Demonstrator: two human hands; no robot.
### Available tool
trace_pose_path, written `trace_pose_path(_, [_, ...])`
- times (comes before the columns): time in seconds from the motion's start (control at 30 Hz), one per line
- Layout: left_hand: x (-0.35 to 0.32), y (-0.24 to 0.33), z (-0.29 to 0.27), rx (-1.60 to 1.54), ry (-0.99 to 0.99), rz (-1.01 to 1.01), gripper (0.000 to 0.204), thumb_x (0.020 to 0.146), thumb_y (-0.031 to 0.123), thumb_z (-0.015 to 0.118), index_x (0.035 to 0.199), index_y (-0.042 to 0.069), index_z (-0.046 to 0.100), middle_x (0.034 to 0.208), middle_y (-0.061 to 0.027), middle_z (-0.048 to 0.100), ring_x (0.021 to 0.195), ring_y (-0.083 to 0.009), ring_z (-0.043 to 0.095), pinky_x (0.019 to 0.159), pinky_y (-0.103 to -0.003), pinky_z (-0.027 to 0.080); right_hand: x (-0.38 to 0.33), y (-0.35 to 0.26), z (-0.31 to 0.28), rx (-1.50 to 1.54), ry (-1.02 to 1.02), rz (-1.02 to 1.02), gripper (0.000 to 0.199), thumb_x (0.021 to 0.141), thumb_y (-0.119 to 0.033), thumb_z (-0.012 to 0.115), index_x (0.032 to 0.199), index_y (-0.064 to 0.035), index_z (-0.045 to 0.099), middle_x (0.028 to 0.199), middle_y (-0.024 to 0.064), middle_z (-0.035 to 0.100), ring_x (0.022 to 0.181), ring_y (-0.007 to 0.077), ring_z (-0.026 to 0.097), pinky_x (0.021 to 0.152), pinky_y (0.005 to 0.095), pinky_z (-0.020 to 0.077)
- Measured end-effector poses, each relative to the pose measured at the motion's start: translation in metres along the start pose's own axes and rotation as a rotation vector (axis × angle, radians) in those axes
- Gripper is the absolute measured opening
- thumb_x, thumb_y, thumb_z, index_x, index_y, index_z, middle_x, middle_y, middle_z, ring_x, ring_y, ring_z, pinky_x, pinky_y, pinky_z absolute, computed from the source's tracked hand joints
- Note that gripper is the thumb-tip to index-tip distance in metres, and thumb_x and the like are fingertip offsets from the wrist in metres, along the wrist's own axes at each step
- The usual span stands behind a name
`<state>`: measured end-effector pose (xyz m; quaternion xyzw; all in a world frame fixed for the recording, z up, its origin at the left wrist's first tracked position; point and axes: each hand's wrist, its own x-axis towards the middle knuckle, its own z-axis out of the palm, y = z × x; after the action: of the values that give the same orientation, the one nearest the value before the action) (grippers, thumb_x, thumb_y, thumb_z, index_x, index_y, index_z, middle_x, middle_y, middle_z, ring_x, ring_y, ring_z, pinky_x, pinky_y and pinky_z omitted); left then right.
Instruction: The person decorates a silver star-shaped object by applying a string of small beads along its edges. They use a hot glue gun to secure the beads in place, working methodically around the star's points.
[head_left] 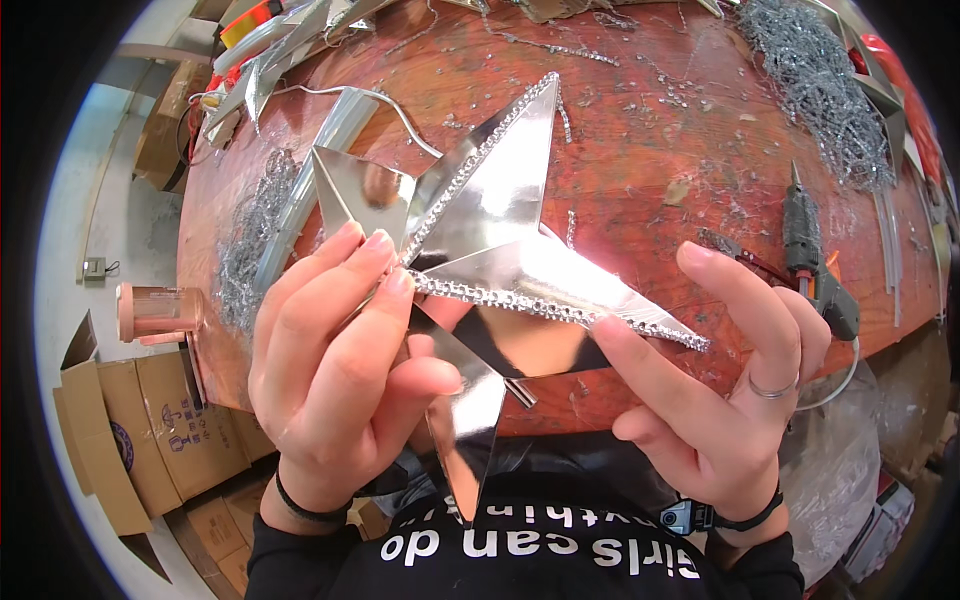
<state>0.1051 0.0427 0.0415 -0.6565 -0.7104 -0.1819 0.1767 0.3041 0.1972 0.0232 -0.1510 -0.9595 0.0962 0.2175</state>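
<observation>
The round red-brown worktop (640,130) filled the upper view, strewn with scraps and tangles of silver beaded trim (820,90). Above its near edge both hands held up a mirrored silver star (500,215), its ridges edged with rhinestone strip (560,312). The left hand (340,360) gripped the star at its centre, fingers (375,265) curled closed over the front. The right hand (730,400) pinched the star's right point, forefinger raised, a ring on 1 finger. A grey glue gun (815,255) lay on the worktop just beyond the right hand.
</observation>
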Motion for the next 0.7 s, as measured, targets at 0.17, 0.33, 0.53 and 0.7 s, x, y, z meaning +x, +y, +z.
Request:
trace_pose_path(0.17, [-0.002,-0.002,0.008,-0.035,0.117,-0.011,0.038,0.088,0.035,0.062,0.100,-0.001,0.062,0.101,-0.0171,0.063,0.091,-0.0374,0.063,0.078,-0.041,0.053,-0.005,0.004,0.000,0.008,-0.001,-0.010,0.044,0.092,-0.053,0.045,0.103,-0.0203,0.073,0.129,0.0125,0.049,0.109,0.0245,0.041,0.093,0.0348,0.0321])
trace_pose_path(0.33, [-0.002,-0.001,0.007,-0.033,0.113,-0.019,0.038,0.088,0.035,0.062,0.100,-0.001,0.062,0.101,-0.0174,0.063,0.091,-0.0375,0.063,0.078,-0.041,0.053,-0.010,0.012,-0.007,0.112,0.045,0.034,0.047,0.094,-0.051,0.043,0.100,-0.0176,0.074,0.128,0.0136,0.049,0.111,0.0241,0.041,0.089,0.0342,0.0332])
trace_pose_path(0.53, [-0.002,-0.001,0.009,-0.030,0.117,-0.018,0.039,0.089,0.036,0.060,0.100,-0.001,0.062,0.101,-0.0174,0.063,0.092,-0.0372,0.063,0.078,-0.041,0.053,-0.009,0.013,-0.004,-0.022,0.014,0.030,0.047,0.094,-0.051,0.041,0.099,-0.0186,0.075,0.129,0.0127,0.048,0.112,0.0241,0.042,0.088,0.0341,0.0331])
trace_pose_path(0.7, [-0.003,-0.001,0.009,-0.028,0.111,-0.026,0.038,0.090,0.036,0.059,0.100,-0.001,0.062,0.102,-0.0172,0.063,0.092,-0.0371,0.063,0.078,-0.041,0.053,-0.009,0.015,-0.007,-0.110,0.007,-0.024,0.045,0.094,-0.050,0.043,0.098,-0.0194,0.076,0.129,0.0128,0.048,0.112,0.0243,0.042,0.090,0.0346,0.0329])
